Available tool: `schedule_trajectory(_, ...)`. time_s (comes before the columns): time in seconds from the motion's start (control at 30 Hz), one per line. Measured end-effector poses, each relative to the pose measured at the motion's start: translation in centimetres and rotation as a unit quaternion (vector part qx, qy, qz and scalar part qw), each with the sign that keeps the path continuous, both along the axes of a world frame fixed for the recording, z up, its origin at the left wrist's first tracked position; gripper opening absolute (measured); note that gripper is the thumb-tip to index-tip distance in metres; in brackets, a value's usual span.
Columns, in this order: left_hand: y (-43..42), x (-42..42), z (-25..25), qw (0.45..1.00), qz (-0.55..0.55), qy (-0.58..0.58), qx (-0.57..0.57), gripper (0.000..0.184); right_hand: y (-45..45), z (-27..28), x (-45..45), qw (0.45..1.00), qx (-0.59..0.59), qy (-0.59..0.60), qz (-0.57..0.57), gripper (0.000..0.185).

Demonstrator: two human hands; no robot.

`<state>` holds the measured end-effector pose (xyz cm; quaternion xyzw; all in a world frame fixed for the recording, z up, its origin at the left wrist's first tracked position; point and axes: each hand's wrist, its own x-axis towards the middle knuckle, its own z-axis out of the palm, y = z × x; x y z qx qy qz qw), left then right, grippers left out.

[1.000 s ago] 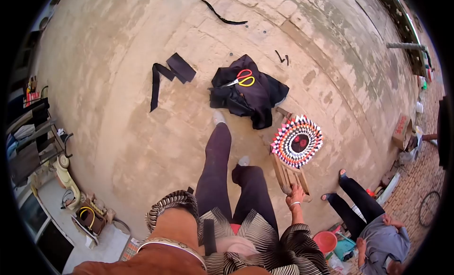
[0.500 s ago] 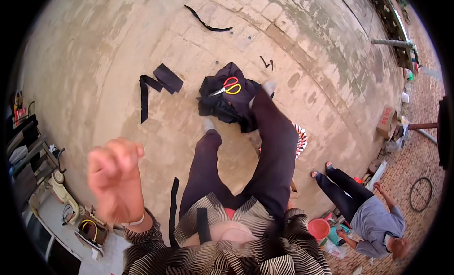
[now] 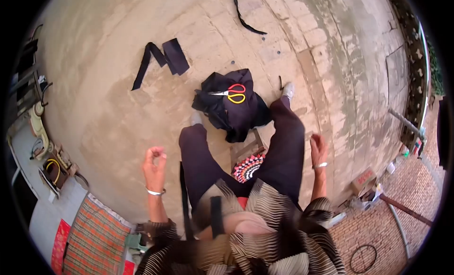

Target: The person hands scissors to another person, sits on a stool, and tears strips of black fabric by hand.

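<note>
Two empty hands: left hand [image 3: 153, 173] half-curled, right hand [image 3: 319, 154] loosely open. Red-and-yellow-handled metal scissors [image 3: 226, 93] look stiff, grip loops; crumpled black cloth [image 3: 237, 116], likely soft.

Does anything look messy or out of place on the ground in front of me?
Slightly messy: a long black strip and a wider dark piece lie loose beyond the crumpled dark cloth, and scissors rest on that heap. I see no spill.

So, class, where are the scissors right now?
In the head view, the scissors lie ahead of the person, on the crumpled dark cloth, handles toward the right.
</note>
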<state>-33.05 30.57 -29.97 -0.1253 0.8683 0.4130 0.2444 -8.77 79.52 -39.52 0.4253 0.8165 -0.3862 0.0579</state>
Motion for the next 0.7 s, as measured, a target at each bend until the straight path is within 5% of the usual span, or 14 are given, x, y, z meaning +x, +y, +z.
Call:
schedule_trajectory(0.13, 6.7, 2.6, -4.0, 0.994, 0.050, -0.072, 0.066, 0.016, 1.7, -1.8, -10.1, 0.991, -0.103, -0.022, 0.077, 0.022)
schedule_trajectory(0.27, 10.1, 3.8, -10.5, 0.992, 0.021, -0.080, 0.099, 0.017, 0.8, -9.5, -15.0, 0.970, -0.120, -0.055, 0.202, 0.024)
schedule_trajectory(0.47, 11.5, 2.8, -19.2, 0.996, 0.007, -0.082, 0.042, 0.015, -5.8, -25.0, -15.9, 0.962, -0.173, -0.046, 0.209, 0.025)
schedule_trajectory(0.7, 11.8, 1.6, -28.0, 0.998, 0.024, -0.055, 0.014, 0.021, -13.4, -36.6, -18.1, 0.927, -0.100, 0.024, 0.362, 0.034)
